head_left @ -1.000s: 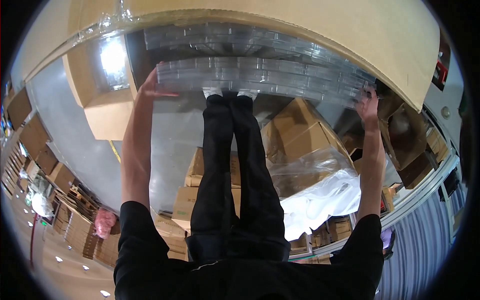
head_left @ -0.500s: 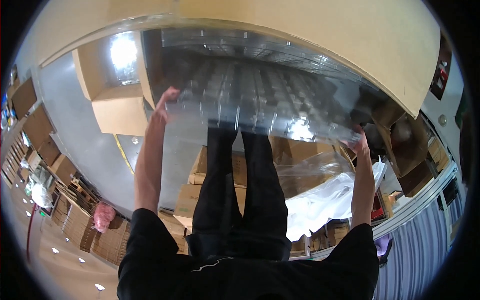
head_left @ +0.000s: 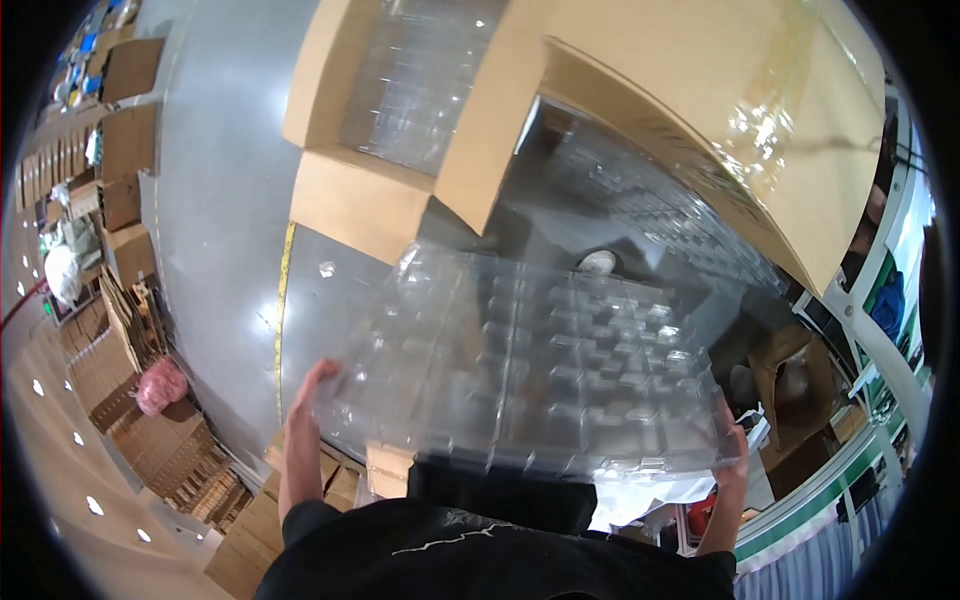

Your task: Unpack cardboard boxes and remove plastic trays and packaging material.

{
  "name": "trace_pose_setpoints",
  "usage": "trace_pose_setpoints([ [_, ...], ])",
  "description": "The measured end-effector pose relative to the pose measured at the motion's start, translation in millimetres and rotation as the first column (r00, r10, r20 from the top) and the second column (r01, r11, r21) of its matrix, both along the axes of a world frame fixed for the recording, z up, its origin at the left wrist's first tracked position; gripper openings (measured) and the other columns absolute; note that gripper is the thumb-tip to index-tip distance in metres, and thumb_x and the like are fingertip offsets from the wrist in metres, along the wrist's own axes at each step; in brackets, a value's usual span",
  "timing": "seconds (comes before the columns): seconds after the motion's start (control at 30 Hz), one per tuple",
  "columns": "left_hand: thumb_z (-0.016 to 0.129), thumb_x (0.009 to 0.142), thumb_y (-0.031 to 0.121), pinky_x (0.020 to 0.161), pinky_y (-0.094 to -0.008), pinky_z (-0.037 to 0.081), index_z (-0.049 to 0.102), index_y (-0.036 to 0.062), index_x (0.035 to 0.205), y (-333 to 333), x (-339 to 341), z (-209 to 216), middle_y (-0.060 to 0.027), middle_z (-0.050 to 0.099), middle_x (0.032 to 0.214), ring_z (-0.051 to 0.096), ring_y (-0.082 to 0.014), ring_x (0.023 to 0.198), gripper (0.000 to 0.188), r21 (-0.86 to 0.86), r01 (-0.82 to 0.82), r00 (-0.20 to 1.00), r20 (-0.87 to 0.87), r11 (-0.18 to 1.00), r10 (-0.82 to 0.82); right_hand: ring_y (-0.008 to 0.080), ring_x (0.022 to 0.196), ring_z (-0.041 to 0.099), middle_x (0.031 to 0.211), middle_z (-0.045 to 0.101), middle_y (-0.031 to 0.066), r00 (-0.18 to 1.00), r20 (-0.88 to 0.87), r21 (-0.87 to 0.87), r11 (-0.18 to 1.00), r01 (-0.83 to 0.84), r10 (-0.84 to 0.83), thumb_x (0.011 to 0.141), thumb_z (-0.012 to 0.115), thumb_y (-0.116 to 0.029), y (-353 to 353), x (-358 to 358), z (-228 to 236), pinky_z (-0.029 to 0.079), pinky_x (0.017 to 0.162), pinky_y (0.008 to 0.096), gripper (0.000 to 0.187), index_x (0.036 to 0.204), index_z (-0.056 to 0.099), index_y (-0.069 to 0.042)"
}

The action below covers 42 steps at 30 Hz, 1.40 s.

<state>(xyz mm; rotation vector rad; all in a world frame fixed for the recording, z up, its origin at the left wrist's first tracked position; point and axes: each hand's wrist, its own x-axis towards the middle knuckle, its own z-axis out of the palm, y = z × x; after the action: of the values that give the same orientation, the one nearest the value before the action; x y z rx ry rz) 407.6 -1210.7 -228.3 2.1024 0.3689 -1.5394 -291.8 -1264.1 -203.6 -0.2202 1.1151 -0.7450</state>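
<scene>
- Your clear plastic tray [head_left: 540, 370] is just below the centre of your view, over the floor and in front of your body, with its lower edge toward 6 o'clock near your dark clothing.
- Its long axis runs from about 9 o'clock to just past 3, and its broad face is turned up toward you; the moulded ribs cross it roughly from 12 to 6.
- Two hands are on it: your left hand [head_left: 305, 395] at 8 o'clock and your right hand [head_left: 735, 450] at 4, one at each short end.
- Your right fingers press around the rim; your left fingers curl at the opposite edge, but blur hides how tightly they pinch.
- You have one tray outline between your hands; whether several are nested there, you cannot tell.
- The plastic is thin, glossy and see-through, with rows of small blocky pockets.
- Two large cartons of smooth brown cardboard lie beyond: an open carton [head_left: 365, 200] at 11 o'clock with clear plastic inside, and a taped carton [head_left: 660, 50] at 1, with ribbed clear trays [head_left: 640, 190] beneath its flap.
- One pale shoe [head_left: 598, 262] shows just past the tray's far edge, near 1 o'clock.
- One yellow floor line [head_left: 283, 300] runs at 9 o'clock; one crinkled pink bundle [head_left: 162, 386] sits between 8 and 9.
</scene>
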Motion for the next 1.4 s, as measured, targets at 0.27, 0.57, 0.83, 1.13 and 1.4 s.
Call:
trace_pose_setpoints([
  [0.27,0.047,0.083,0.032,0.066,-0.0364,0.049,0.058,0.0039,0.082,107.5,159.7,134.1,-0.0071,0.059,0.076,0.058,-0.022,0.074,0.03,-0.277,-0.273,0.931,0.166,0.921,0.325,0.0189,0.113,0.043,0.127,0.042,0.0076,0.899,-0.246,-0.072,0.918,-0.389,0.362,0.082,0.048,-0.021,-122.2,203.4,59.4,0.035,0.095,0.0324,0.054,0.129,0.034,0.0],
  [0.57,0.049,0.077,0.032,0.069,-0.0368,0.048,0.06,0.0073,0.085,74.9,204.8,64.1,-0.006,0.06,0.081,0.056,-0.0234,0.076,0.028,-0.562,-0.538,0.745,0.031,0.628,0.667,0.0192,0.112,0.045,0.131,0.038,0.0074,0.846,-0.089,-0.104,0.84,-0.532,0.525,0.083,0.046,-0.019,-389.6,407.2,100.9,0.039,0.092,0.0299,0.052,0.131,0.032,-0.004],
  [0.83,0.047,0.076,0.034,0.072,-0.0381,0.046,0.058,0.0058,0.094,-163.1,62.3,-128.0,-0.0093,0.06,0.093,0.057,-0.0247,0.083,0.035,-0.392,-0.768,0.633,-0.349,0.506,0.691,0.0176,0.107,0.048,0.128,0.041,0.0056,0.647,-0.287,-0.035,0.667,-0.744,0.706,0.082,0.046,-0.02,-676.7,448.3,-16.7,0.04,0.089,0.0296,0.049,0.129,0.037,-0.007],
  [1.13,0.048,0.077,0.033,0.081,-0.0406,0.044,0.051,0.0024,0.106,-245.2,37.3,-263.0,-0.0135,0.057,0.1,0.056,-0.0293,0.091,0.042,-0.365,-0.893,0.442,-0.597,0.264,0.67,0.0198,0.115,0.041,0.132,0.038,0.0054,0.463,-0.379,0.073,0.524,-0.848,0.801,0.082,0.045,-0.024,-807.0,495.6,-116.7,0.032,0.097,0.0323,0.053,0.131,0.034,-0.008],
  [1.4,0.052,0.076,0.038,0.083,-0.0471,0.041,0.051,0.0064,0.107,-252.1,60.5,-272.4,-0.0115,0.054,0.107,0.051,-0.0297,0.099,0.045,-0.441,-0.84,0.499,-0.396,0.317,0.771,0.0224,0.098,0.052,0.118,0.048,0.0058,0.274,-0.487,0.294,0.451,-0.843,0.829,0.081,0.048,-0.031,-834.3,580.8,-195.0,0.044,0.082,0.04,0.04,0.119,0.048,-0.017],
])
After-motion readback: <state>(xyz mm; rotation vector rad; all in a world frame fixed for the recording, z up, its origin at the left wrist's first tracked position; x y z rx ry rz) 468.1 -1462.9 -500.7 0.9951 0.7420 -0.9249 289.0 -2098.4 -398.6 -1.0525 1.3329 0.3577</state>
